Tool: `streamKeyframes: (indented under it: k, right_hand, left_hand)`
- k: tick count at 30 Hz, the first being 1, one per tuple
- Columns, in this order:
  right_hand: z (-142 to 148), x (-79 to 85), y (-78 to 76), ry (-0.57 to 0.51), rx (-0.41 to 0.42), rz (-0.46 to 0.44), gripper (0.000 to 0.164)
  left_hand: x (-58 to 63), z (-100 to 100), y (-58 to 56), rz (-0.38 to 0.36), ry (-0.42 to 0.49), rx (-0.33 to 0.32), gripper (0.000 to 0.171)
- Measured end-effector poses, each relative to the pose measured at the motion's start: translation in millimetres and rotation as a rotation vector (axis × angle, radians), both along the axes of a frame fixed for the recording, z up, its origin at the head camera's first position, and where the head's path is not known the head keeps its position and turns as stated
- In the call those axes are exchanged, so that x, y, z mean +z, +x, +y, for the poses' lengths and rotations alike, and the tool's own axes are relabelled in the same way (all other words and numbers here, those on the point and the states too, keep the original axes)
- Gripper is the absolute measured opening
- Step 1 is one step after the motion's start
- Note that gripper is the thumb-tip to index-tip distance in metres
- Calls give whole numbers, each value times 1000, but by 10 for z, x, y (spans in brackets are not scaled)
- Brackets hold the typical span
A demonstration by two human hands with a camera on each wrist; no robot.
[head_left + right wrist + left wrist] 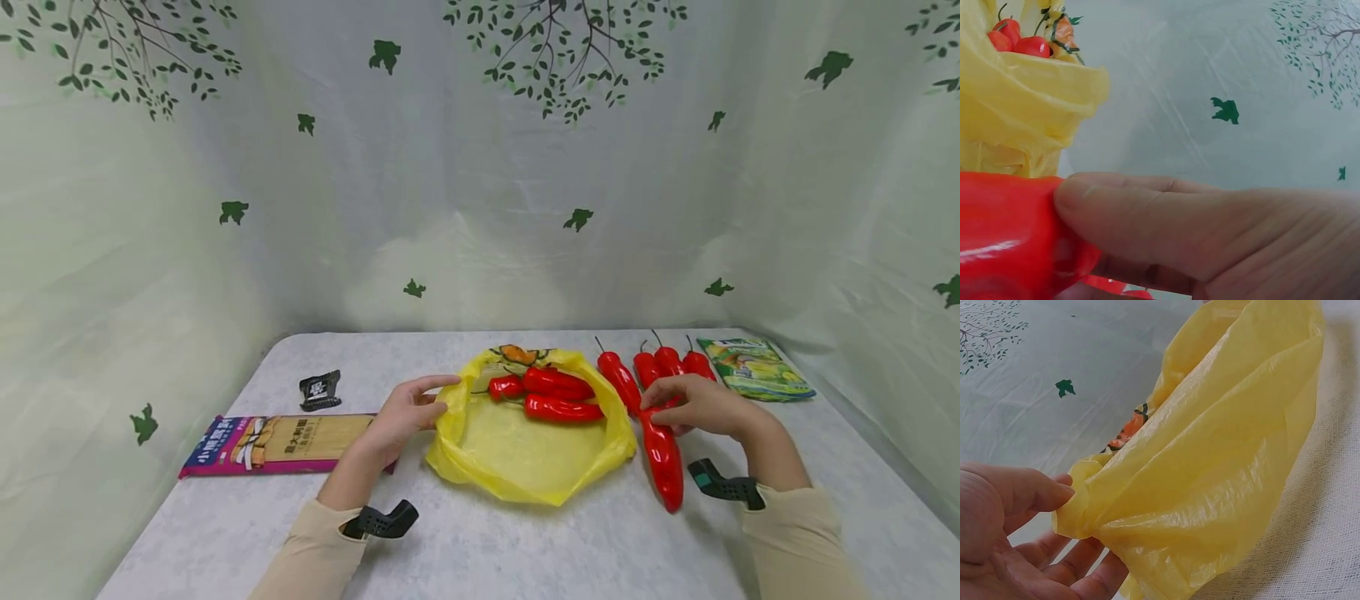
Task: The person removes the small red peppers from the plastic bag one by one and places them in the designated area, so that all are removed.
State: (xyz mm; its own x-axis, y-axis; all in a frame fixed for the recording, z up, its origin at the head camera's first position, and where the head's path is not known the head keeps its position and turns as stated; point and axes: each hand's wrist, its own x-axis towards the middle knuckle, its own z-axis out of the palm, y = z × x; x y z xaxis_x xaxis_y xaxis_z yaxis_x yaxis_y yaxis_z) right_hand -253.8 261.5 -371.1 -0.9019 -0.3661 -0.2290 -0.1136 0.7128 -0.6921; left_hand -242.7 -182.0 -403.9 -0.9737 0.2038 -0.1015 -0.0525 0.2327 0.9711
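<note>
A yellow plastic bag (517, 487) stands with its mouth wide, three red chili peppers (564, 409) lying inside toward its back. My left hand (406, 419) pinches the bag's left rim between thumb and fingers; in the left wrist view the film (1197, 487) is gathered at the fingertips. Just right of the bag, my right hand (701, 404) grips another red chili pepper (665, 467) by its upper part, the tip pointing toward me. Its stem end is hidden by the fingers. Behind that hand lie several more red chili peppers (617, 372) with thin dark stems.
A purple-and-yellow pack of noodles (300, 442) lies at the left, partly behind my left forearm. Beyond it sits a small black wrapped packet (320, 391). A green-and-yellow packet (756, 369) lies at the back right. A leaf-printed curtain (480, 208) surrounds the table (450, 558).
</note>
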Motion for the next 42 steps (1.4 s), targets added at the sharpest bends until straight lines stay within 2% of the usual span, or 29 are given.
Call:
streamKeyframes:
  k: [7, 21, 29, 36, 42]
  right_hand:
    - [-27, -23, -2, 52, 13, -26, 31]
    - [2, -23, 55, 90, -35, -69, 33]
    - [-14, 46, 57, 100, -28, 74, 30]
    - [-138, 188, 107, 45, -48, 198, 30]
    - [-319, 328, 163, 66, -84, 321, 24]
  left_hand:
    - [0, 18, -5, 10, -11, 10, 45]
    - [-33, 14, -8, 0, -11, -3, 43]
    - [-25, 23, -7, -2, -4, -4, 43]
    - [-23, 16, -3, 5, 9, -9, 43]
    - [-27, 10, 6, 8, 18, -3, 43]
